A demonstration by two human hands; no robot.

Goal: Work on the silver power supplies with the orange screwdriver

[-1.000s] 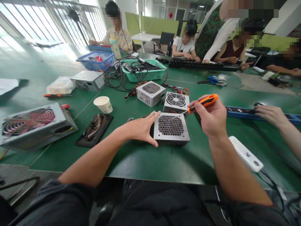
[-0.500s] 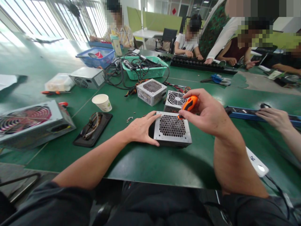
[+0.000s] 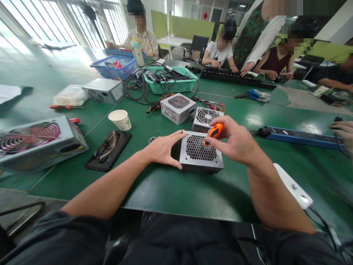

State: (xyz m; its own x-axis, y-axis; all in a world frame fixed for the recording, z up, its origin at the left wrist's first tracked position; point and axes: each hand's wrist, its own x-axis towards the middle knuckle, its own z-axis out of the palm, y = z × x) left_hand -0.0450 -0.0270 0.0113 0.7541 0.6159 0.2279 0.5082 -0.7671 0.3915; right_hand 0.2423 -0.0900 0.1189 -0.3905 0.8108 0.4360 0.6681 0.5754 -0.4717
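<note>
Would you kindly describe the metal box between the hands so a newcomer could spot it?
On the green table, toward its front edge, find the left hand and right hand. Between them sits the metal box, the only one with an orange screwdriver over its honeycomb grille.

A workshop for computer parts is shown by the power supplies and orange screwdriver seen mid-frame at a big green table, shared by people at the top.
</note>
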